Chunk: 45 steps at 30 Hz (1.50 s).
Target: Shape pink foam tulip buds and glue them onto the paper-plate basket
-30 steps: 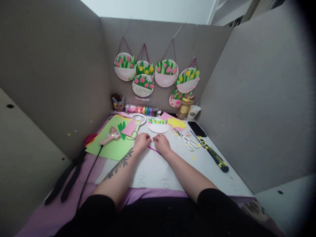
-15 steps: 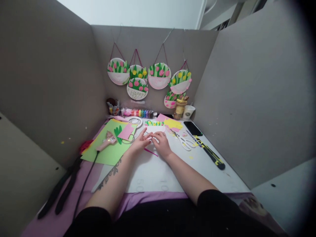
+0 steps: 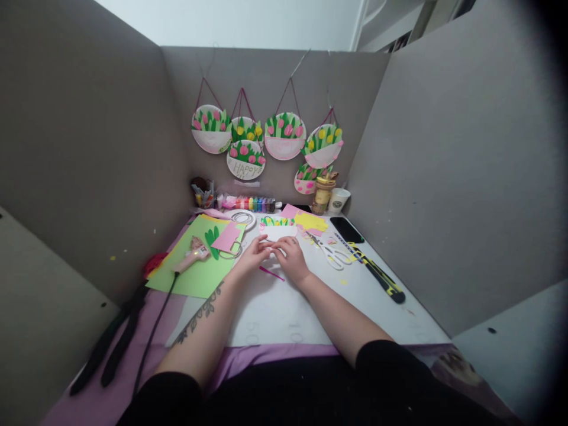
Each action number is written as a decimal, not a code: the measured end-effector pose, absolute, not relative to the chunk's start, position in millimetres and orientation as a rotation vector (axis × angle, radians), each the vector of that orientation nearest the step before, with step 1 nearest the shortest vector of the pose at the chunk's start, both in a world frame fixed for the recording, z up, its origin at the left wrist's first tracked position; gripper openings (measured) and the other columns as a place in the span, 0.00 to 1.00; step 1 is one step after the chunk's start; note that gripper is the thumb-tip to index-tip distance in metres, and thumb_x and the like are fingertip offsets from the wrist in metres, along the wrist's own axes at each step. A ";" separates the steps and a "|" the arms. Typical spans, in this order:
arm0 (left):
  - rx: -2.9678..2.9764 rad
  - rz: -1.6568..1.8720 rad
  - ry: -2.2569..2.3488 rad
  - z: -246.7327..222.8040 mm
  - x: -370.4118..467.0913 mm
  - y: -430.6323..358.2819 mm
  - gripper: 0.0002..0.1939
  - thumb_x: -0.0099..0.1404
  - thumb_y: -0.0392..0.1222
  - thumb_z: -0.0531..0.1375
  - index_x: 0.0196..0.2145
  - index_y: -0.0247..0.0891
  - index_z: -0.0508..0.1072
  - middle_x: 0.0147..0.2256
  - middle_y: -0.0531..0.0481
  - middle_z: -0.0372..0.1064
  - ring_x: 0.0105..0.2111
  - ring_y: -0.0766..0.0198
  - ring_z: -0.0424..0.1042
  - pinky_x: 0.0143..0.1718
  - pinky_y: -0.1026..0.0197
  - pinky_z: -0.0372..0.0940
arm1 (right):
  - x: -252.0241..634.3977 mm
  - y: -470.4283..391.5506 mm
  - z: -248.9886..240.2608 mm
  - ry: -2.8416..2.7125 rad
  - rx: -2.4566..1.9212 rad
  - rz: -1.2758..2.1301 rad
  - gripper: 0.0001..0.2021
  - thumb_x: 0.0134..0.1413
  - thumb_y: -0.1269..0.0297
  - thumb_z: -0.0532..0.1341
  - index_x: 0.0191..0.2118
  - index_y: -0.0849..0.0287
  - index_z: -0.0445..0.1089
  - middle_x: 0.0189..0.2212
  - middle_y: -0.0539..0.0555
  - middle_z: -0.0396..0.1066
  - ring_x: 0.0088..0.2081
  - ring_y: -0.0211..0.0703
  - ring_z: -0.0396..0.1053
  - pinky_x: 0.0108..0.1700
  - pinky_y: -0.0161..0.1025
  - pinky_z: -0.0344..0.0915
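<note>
White tabletop [image 3: 284, 313], both hands [image 3: 269, 254] meeting near a pink stick [image 3: 272, 273]

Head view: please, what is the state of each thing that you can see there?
Glue gun: lying on green sheet
Phone: flat, screen dark
White scissors: lying on table
Pink strip: lying flat
Paper cup: upright
Flower plates: hanging on panel
Left hand: fingers bent
Right hand: fingers bent

The bare left hand [image 3: 254, 255] and bare right hand [image 3: 290, 258] now sit closer together, partly hiding the white, flower-trimmed paper plate's [image 3: 278, 230] lower edge.
</note>
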<state>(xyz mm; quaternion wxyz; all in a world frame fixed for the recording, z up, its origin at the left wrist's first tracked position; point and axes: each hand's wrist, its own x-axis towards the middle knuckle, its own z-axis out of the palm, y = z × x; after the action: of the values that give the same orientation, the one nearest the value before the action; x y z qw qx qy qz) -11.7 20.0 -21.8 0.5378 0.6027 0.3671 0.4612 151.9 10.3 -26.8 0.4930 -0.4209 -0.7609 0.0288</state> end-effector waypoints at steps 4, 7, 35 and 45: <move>1.515 1.024 1.037 -13.7 -12.3 15.9 0.20 0.56 0.54 0.63 0.37 0.32 0.74 0.31 0.46 0.75 0.29 0.65 0.71 0.33 0.61 0.67 | 152.6 10.0 -27.0 -1.844 -1.038 0.069 0.07 0.59 0.66 0.59 0.34 0.55 0.76 0.35 0.55 0.71 0.43 0.46 0.65 0.50 0.44 0.63; 1.531 1.049 1.070 -8.6 -13.8 12.5 0.17 0.55 0.52 0.64 0.33 0.34 0.74 0.26 0.50 0.73 0.26 0.66 0.70 0.31 0.63 0.66 | 153.0 10.1 -27.5 -1.841 -1.043 0.075 0.07 0.59 0.65 0.60 0.36 0.54 0.77 0.36 0.55 0.72 0.43 0.46 0.65 0.50 0.45 0.63; 1.508 1.134 1.091 -1.2 -9.9 5.7 0.08 0.48 0.41 0.65 0.26 0.36 0.73 0.23 0.54 0.68 0.26 0.66 0.65 0.31 0.63 0.61 | 156.4 20.6 -31.1 -1.732 -1.127 0.038 0.06 0.49 0.74 0.58 0.27 0.57 0.68 0.30 0.53 0.69 0.39 0.46 0.65 0.47 0.44 0.61; 0.716 1.284 0.799 -3.5 -0.2 13.3 0.09 0.67 0.45 0.55 0.37 0.36 0.66 0.23 0.54 0.62 0.20 0.70 0.63 0.25 0.66 0.63 | 140.5 7.6 -30.3 -1.810 -0.918 0.090 0.05 0.53 0.69 0.62 0.30 0.55 0.75 0.31 0.52 0.71 0.39 0.45 0.68 0.47 0.44 0.64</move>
<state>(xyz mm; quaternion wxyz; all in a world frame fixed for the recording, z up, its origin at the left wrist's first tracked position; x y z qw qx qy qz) -0.2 13.3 -3.5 0.6701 0.3175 0.3545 0.5697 140.5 7.6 -30.3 0.5272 -0.3839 -0.7571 0.0377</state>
